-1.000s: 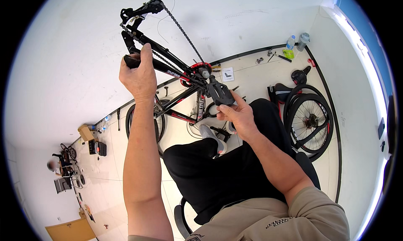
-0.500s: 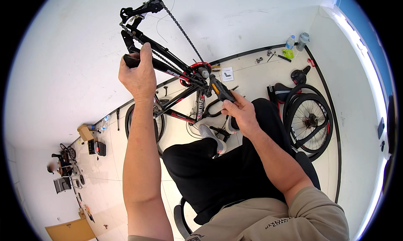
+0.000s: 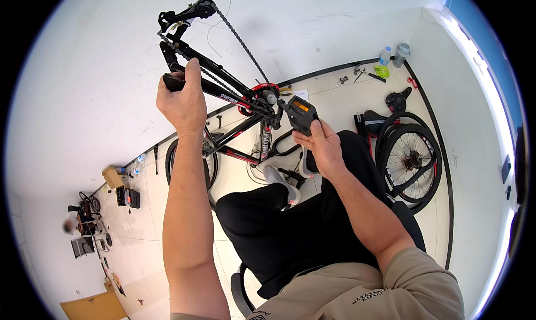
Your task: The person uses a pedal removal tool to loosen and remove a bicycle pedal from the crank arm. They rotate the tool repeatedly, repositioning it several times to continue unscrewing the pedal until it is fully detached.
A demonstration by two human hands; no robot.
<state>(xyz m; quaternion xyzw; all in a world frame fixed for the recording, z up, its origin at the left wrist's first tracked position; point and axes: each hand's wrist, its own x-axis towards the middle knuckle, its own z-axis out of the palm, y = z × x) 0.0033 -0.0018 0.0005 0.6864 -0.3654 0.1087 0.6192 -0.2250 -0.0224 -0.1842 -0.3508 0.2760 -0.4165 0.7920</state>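
A black bicycle frame (image 3: 239,154) with red and white markings stands upside down before me. My left hand (image 3: 183,103) is closed around a black part at the rear end of the frame. My right hand (image 3: 326,147) grips the outer edge of a black pedal (image 3: 304,116) with an orange reflector. The pedal's inner end meets the crank arm (image 3: 277,118); how far its thread is in cannot be made out. Beside the crank is a red-edged chainring (image 3: 258,89). A chain (image 3: 243,41) runs from it up to the rear derailleur (image 3: 204,7).
At right, a wheel with a tire (image 3: 414,162) leans near a saddle (image 3: 373,121). A hammer (image 3: 373,74) and bottles (image 3: 384,55) lie or stand by the wall. Far left are a cardboard box (image 3: 113,177) and another person (image 3: 69,225) beside a chair.
The pedal has turned in my right hand, so its broad face shows where it was nearly edge-on before. My left hand stays on the frame, almost unmoved.
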